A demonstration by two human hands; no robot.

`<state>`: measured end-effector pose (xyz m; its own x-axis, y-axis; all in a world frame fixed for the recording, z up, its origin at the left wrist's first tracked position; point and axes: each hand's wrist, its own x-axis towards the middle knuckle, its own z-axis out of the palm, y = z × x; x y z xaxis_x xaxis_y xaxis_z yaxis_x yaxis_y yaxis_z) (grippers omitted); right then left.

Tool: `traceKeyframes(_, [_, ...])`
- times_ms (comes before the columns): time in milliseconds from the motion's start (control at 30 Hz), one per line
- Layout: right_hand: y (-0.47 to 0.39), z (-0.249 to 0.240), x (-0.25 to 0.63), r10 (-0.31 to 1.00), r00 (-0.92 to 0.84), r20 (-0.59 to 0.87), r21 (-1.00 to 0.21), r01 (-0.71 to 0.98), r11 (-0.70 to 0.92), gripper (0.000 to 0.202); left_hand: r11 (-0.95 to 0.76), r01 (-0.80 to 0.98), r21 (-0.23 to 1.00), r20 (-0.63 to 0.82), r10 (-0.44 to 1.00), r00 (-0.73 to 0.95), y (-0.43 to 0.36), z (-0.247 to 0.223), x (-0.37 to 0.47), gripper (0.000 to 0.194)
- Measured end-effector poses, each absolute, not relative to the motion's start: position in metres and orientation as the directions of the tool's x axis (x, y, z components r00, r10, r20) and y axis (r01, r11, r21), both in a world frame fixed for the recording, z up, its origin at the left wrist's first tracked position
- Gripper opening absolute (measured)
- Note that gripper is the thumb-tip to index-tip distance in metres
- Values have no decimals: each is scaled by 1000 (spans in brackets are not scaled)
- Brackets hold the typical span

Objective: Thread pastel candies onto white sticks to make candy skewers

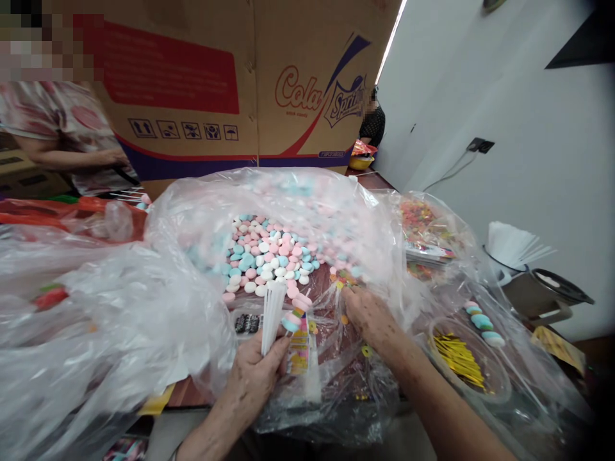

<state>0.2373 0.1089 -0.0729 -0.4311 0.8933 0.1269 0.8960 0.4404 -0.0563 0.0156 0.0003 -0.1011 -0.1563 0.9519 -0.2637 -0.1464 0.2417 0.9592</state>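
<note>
You have candies (269,253) in a plastic bag (185,198) mid-frame, a carton (254,137) behind it at the top, and strips (459,362) in a bowl (502,384) at lower right, before a jug (531,298).

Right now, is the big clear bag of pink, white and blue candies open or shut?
Open: the near side of the clear bag gapes, leaving candies uncovered.

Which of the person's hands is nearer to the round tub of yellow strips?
Right. The right hand is left of the tub and a little farther forward; the left hand, holding white sticks, is much farther to the tub's left.
</note>
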Motion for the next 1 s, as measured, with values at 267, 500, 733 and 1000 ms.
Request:
traceKeyframes(267, [118, -73, 224, 874, -449, 185, -313, 816, 486, 15, 217, -127, 968, -232, 966, -118, 1, -106, 15, 31])
traceKeyframes(500, [122, -80, 222, 823, -493, 283, -407, 715, 568, 16, 224, -144, 964, -244, 960, -138, 1, -108, 16, 31])
traceKeyframes(733, [116, -74, 230, 795, -496, 349, -362, 711, 603, 17, 213, -151, 965, -232, 965, -124, 1, -105, 15, 28])
traceKeyframes(1000, [104, -86, 218, 732, -605, 315, -267, 683, 680, 22, 205, -123, 971, -221, 967, -130, 0, -108, 12, 30])
